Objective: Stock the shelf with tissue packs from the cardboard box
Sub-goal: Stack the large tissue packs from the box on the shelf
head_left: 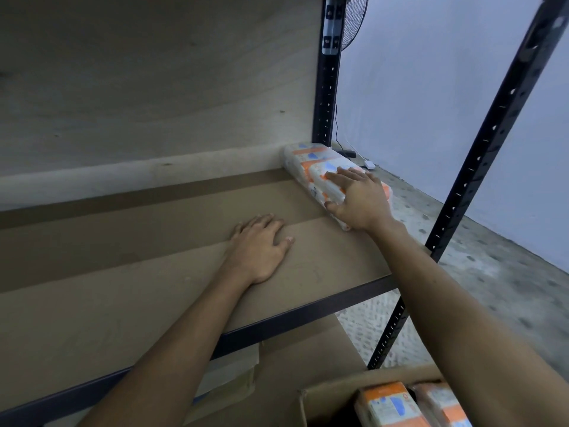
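Note:
White-and-orange tissue packs [311, 166] lie in a row along the right end of the brown shelf board [138, 272], reaching back to the rear post. My right hand [357, 197] lies on the nearest pack, fingers spread over its top and thumb against its side. My left hand [260, 246] rests flat on the bare shelf board to the left of the packs, holding nothing. At the bottom right an open cardboard box [326, 396] holds two more orange-topped tissue packs [389, 406].
Black perforated steel posts [480, 167] frame the right side of the shelf. A wooden back panel [154, 87] closes the rear. A fan [354, 20] and a cable stand behind the rack. Flattened cardboard [295, 359] lies under the shelf on the speckled floor.

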Demonstrator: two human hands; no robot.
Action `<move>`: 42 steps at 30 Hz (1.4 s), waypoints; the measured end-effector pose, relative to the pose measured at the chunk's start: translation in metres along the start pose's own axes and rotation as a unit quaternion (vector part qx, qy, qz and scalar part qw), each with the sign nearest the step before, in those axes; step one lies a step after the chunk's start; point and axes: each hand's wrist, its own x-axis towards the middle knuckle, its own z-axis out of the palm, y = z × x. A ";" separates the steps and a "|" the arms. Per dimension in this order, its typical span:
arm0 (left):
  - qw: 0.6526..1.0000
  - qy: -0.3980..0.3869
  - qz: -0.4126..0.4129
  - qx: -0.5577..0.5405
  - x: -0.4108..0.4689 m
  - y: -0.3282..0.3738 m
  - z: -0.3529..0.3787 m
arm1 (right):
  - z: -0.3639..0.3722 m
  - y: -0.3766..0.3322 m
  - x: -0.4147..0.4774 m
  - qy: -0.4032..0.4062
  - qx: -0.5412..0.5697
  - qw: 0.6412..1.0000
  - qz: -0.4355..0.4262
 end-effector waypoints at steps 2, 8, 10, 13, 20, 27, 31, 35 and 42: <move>1.000 0.001 0.000 0.000 0.000 0.000 0.000 | -0.002 0.000 -0.002 0.002 0.014 1.000 0.001; 1.000 0.003 0.002 0.002 0.002 -0.001 0.002 | -0.009 -0.003 -0.008 0.026 0.041 0.999 -0.005; 1.000 0.002 0.002 0.000 0.002 -0.001 0.001 | -0.013 -0.004 -0.012 0.022 0.045 0.999 -0.007; 1.000 -0.005 0.002 -0.003 0.001 0.000 -0.002 | -0.021 -0.005 -0.024 0.001 0.046 0.999 -0.009; 0.998 -0.021 0.028 -0.047 -0.018 0.011 -0.019 | -0.044 -0.020 -0.080 -0.007 0.105 0.994 0.023; 0.987 -0.022 0.103 -0.121 -0.066 0.048 -0.021 | -0.074 -0.036 -0.148 0.009 0.113 0.993 0.043; 0.974 0.001 0.175 -0.144 -0.097 0.079 -0.015 | -0.082 -0.040 -0.199 0.009 0.117 0.990 0.080; 0.953 0.034 0.256 -0.160 -0.131 0.105 0.005 | -0.075 -0.035 -0.258 -0.023 0.093 0.989 0.110; 0.940 -0.107 0.288 -0.149 -0.175 0.124 0.089 | -0.034 -0.016 -0.368 -0.118 0.073 0.970 0.199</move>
